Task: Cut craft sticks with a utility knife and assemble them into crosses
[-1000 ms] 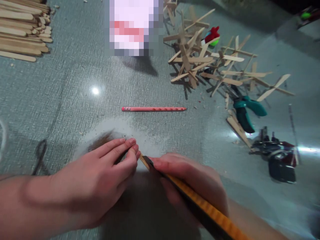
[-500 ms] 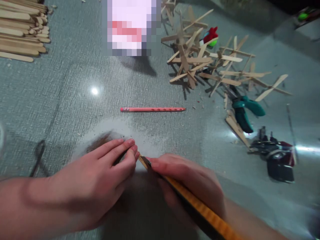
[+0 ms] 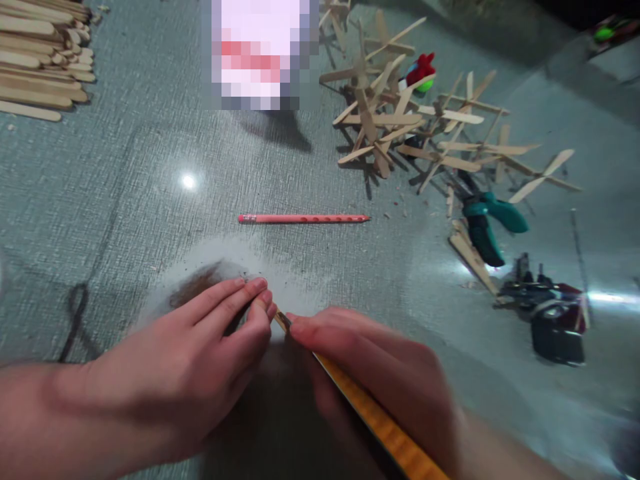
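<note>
Low in the head view, my left hand (image 3: 200,363) is closed, thumb and fingers pinching a narrow wooden craft stick (image 3: 280,319) whose end pokes out to the right. My right hand (image 3: 380,373) wraps around a utility knife (image 3: 400,437) with a yellow and black handle. Its thumb lies along the front of the knife, and the blade end meets the stick close to my left fingertips. Most of the stick is hidden under my left hand. Just beyond both hands, a pink pencil (image 3: 300,219) lies crosswise on the table.
Crossed craft sticks (image 3: 373,120) form a heap at the upper right. Below it lie teal-handled pliers (image 3: 483,230) and a dark metal device (image 3: 550,307). Many loose sticks (image 3: 35,63) are stacked at upper left. A blurred-out white object (image 3: 255,40) stands at the top. Pale dust surrounds my hands.
My right hand and the knife have shifted slightly left, bringing the blade end nearer my left fingertips. My left hand keeps its pinch on the stick. The whole view has drifted a little.
</note>
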{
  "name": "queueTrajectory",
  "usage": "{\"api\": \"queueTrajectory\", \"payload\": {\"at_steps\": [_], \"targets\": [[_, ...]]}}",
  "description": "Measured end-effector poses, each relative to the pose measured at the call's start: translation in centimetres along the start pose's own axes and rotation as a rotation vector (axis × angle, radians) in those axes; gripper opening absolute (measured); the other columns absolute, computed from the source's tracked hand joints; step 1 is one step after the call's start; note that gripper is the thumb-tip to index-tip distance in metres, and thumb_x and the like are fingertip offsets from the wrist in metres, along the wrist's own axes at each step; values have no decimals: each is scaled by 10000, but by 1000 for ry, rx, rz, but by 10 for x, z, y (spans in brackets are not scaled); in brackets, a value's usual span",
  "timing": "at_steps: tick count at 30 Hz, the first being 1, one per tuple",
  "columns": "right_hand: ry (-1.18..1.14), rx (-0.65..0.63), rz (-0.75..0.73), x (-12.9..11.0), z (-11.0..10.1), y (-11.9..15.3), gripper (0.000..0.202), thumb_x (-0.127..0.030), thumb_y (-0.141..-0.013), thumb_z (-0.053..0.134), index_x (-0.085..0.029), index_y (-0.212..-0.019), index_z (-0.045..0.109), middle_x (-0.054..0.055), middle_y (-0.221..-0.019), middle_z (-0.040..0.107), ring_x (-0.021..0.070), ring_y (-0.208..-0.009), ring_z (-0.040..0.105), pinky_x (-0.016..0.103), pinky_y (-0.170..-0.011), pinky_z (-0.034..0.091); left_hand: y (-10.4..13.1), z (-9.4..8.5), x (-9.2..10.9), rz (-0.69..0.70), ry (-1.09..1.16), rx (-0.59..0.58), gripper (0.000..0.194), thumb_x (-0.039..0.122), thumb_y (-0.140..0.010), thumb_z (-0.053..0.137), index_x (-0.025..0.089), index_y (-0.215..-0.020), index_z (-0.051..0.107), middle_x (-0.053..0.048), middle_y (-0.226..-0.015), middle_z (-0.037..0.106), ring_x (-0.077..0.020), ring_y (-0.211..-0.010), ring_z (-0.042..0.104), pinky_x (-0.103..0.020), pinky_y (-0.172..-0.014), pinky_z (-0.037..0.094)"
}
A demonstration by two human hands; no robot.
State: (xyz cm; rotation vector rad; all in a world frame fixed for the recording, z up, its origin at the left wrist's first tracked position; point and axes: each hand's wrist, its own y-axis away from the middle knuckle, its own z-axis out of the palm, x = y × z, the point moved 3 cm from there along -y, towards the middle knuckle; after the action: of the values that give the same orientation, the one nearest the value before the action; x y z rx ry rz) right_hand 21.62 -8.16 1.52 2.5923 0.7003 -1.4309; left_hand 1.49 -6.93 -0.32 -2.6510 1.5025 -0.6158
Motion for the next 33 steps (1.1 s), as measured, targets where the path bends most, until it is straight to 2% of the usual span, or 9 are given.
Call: {"api": "queueTrajectory", "payload": {"at_steps": [3,10,17,19,21,23,26,29,33], "targets": [[30,-11,29,-5,-2,1,137,-152,-1007,607,-262,-1078,648,12,-850,757,157,-705,729,263,-617,609,-1,-3,0,17,-12,-5,436,134,-986,400,5,-1313,658,-167,-1337,721,-375,-1321,651,-497,-1254,447],[38,32,68,-12,-5,0,301,-104,-936,622,-306,-1154,666,28,-901,774,196,-724,760,298,-630,651,0,-1,-2,-41,31,-21,437,131,-980,436,3,-1343,641,-159,-1362,718,-355,-1352,639,-473,-1255,466],[47,105,51,-2,0,8,208,-141,-951,625,-266,-1110,677,17,-877,773,166,-702,767,270,-637,669,5,4,0,-35,70,-37,487,225,-990,400,6,-1365,622,-184,-1453,654,-368,-1446,557,-507,-1304,393],[143,159,-32,-2,-1,9,86,-218,-1003,618,-248,-1039,689,-12,-830,779,122,-640,757,203,-599,661,6,4,0,-42,58,-50,489,244,-986,410,16,-1360,626,-184,-1487,632,-370,-1450,554,-508,-1304,391],[323,235,-106,-3,-5,9,161,-301,-1047,589,-246,-962,714,-41,-782,794,99,-567,747,148,-543,645,6,2,2,-26,36,-66,498,246,-966,439,12,-1363,627,-195,-1496,624,-379,-1441,563,-507,-1300,398],[449,302,-130,-3,-11,10,199,-303,-1060,552,-261,-959,717,-47,-784,813,116,-579,773,168,-481,639,7,0,2,-17,18,-92,512,254,-957,448,7,-1366,630,-201,-1511,612,-387,-1459,544,-507,-1303,393],[281,330,-55,3,-16,13,148,-199,-981,585,-282,-1051,686,-20,-832,824,172,-700,817,257,-665,714,6,-1,1,-1,9,-121,508,276,-957,451,6,-1337,653,-200,-1540,590,-402,-1487,502,-533,-1312,366],[72,355,64,11,-16,17,296,-120,-910,649,-305,-1134,701,10,-953,837,211,-819,823,357,-779,722,5,-1,-3,39,9,-64,499,247,-950,466,13,-1352,647,-190,-1493,633,-374,-1386,578,-537,-1249,449],[-64,390,67,19,-17,23,330,-158,-952,648,-335,-1219,724,21,-1018,837,223,-845,811,382,-765,705,4,-2,-4,76,4,-7,460,160,-959,481,20,-1368,639,-168,-1388,697,-321,-1201,656,-530,-1213,470]]}}
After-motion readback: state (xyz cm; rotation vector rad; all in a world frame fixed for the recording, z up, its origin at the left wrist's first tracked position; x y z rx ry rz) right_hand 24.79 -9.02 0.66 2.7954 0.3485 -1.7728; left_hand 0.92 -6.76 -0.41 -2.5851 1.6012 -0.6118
